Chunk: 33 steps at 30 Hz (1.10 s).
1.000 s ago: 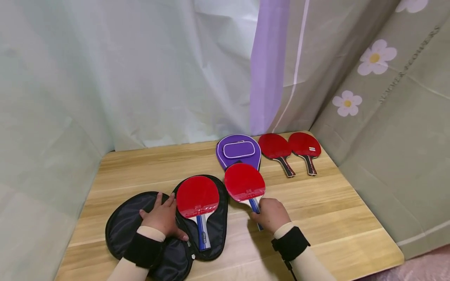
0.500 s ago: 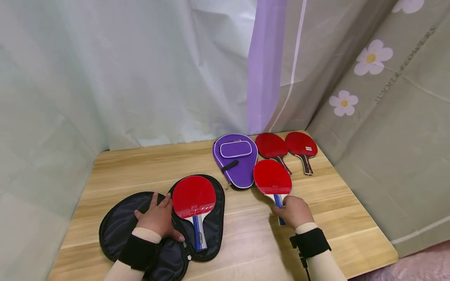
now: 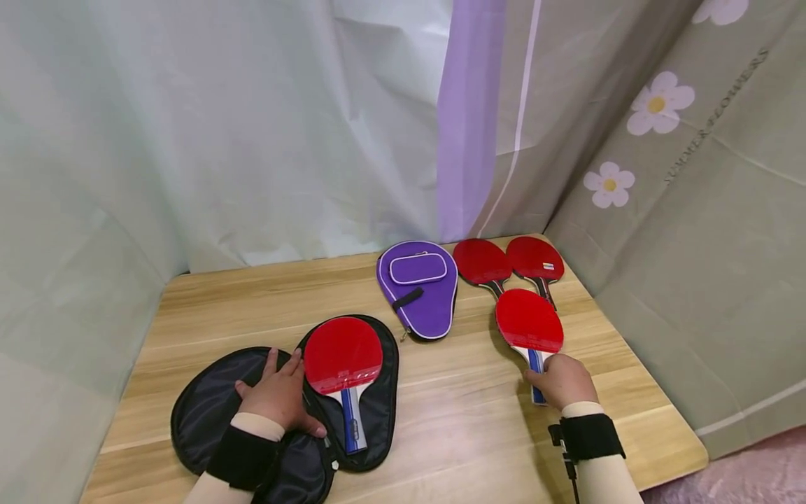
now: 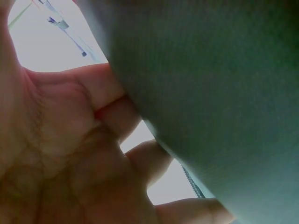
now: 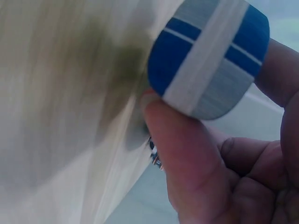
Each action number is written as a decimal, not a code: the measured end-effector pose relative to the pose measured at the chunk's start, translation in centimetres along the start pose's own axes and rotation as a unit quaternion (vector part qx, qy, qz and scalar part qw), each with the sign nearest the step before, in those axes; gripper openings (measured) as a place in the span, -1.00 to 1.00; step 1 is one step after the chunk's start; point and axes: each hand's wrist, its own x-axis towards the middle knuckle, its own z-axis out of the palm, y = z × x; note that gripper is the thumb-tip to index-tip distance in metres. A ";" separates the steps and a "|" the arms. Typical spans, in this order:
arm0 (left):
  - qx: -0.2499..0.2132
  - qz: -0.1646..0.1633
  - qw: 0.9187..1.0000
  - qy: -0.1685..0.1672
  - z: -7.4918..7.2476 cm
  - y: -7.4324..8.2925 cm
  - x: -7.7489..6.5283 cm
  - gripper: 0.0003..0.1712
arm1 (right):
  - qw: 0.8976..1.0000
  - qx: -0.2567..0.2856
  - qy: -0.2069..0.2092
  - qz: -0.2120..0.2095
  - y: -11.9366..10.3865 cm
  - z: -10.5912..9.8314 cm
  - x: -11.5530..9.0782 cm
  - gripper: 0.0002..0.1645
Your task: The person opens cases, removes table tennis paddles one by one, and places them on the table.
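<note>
My right hand [image 3: 564,381] grips the blue and white handle of a table tennis paddle [image 3: 530,320], red face up, over the right half of the table. In the right wrist view the butt of the handle [image 5: 208,60] shows its blue, grey and pale bands beside the thumb. At the left lies a black paddle case [image 3: 383,434], unzipped and spread out. My left hand [image 3: 277,397] rests with spread fingers on its folded-back cover [image 3: 210,402]. A second red paddle [image 3: 343,355] with a blue and white handle lies in the case's other half.
A purple paddle case [image 3: 425,308] lies at the back of the wooden table [image 3: 447,420]. Two more red paddles with dark handles, a left one [image 3: 481,260] and a right one [image 3: 535,257], lie at the back right. Curtains [image 3: 283,140] stand behind and beside the table.
My right hand has carried the paddle rightward, from in front of the purple case to in front of the two dark-handled paddles. My left hand has stayed on the black case.
</note>
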 end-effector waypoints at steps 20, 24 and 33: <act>0.010 0.000 1.000 -0.004 0.3 -0.5 0.4 0.72 | 0.999 -0.005 -0.003 0.050 6.3 -2.2 0.5 -0.54; 0.010 0.001 1.000 0.001 0.1 -0.4 0.4 0.72 | 0.998 -0.009 -0.008 0.067 7.4 -2.5 0.7 -0.54; 0.007 -0.001 1.000 -0.005 0.1 -0.1 0.4 0.73 | 0.995 -0.019 -0.006 0.101 9.2 -3.0 0.7 -0.52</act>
